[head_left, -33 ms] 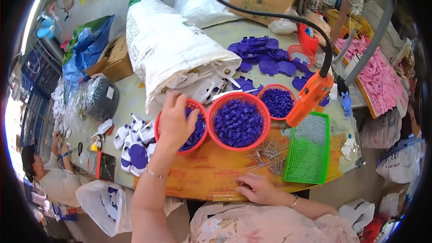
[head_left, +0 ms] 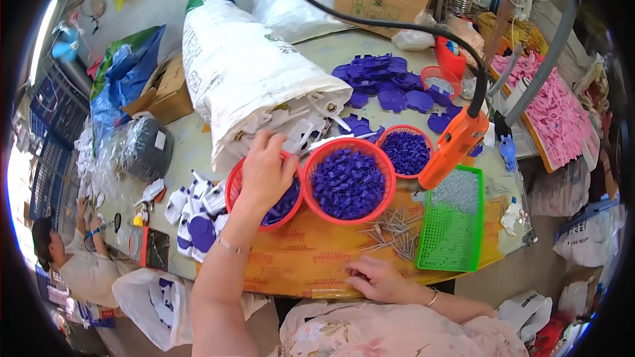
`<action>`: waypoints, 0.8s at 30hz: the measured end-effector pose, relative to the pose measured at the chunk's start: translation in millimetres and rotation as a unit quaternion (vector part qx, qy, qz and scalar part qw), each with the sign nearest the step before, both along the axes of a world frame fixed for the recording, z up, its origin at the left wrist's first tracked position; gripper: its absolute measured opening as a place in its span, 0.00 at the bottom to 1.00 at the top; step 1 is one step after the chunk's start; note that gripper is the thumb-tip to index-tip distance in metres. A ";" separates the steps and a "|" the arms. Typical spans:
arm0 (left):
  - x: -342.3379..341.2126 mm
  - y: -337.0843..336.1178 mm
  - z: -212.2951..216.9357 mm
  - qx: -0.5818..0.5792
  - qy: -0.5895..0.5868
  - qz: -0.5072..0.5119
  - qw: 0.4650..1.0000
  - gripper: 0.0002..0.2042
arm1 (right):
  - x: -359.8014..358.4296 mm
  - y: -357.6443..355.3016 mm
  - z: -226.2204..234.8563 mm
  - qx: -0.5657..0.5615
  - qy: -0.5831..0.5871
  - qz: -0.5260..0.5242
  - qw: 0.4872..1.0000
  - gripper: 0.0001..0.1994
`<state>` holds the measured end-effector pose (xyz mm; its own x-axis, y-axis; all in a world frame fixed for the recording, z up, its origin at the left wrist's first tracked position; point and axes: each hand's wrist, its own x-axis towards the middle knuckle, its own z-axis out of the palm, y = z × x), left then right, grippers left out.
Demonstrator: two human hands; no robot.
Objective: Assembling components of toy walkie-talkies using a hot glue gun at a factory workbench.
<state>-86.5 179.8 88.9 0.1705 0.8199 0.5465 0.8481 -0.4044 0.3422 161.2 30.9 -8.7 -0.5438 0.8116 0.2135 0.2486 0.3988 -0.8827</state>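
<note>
My left hand [head_left: 266, 170] hovers over the left red basket [head_left: 233, 185], which holds purple plastic parts [head_left: 283, 203]. Its fingers are bent and apart, thumb spread to the right, fingertips near the mouth of the white woven sack [head_left: 248, 79]. I see nothing held in it. White plastic pieces [head_left: 311, 125] spill from the sack. At the table's near edge my right hand [head_left: 378, 279] rests on the orange-yellow sheet [head_left: 291, 261], fingers loosely bent and apart, with nothing visible in them. Loose screws [head_left: 397, 231] lie beyond it.
Beside the left basket stand a larger red basket [head_left: 390, 198] and a smaller one [head_left: 430, 165] with purple parts. An orange electric screwdriver [head_left: 453, 149] hangs above a green tray [head_left: 476, 251]. White-and-purple assemblies [head_left: 198, 215] lie left; purple discs [head_left: 393, 99] are piled behind.
My left hand has shifted slightly up and to the right over the left basket. The right hand stays where it was. The whole view has moved a little.
</note>
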 end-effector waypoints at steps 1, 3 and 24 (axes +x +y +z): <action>4.4 20.8 -4.2 -0.030 0.013 -0.022 0.999 0.15 | -0.1 0.1 0.2 -0.003 0.002 0.006 1.000 0.12; 12.2 57.6 -6.8 -0.128 0.083 -0.017 0.988 0.13 | -0.5 -0.4 1.7 -0.014 0.006 0.016 1.000 0.12; 16.1 128.8 -28.1 -0.262 0.181 -0.043 0.947 0.32 | 4.2 2.7 -8.5 0.020 -0.012 0.033 0.999 0.14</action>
<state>-70.4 308.6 60.8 0.3482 0.9367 -0.0377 0.9194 -0.3334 0.2086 165.4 33.6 -17.2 -0.6020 0.7645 0.2307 0.2411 0.4494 -0.8602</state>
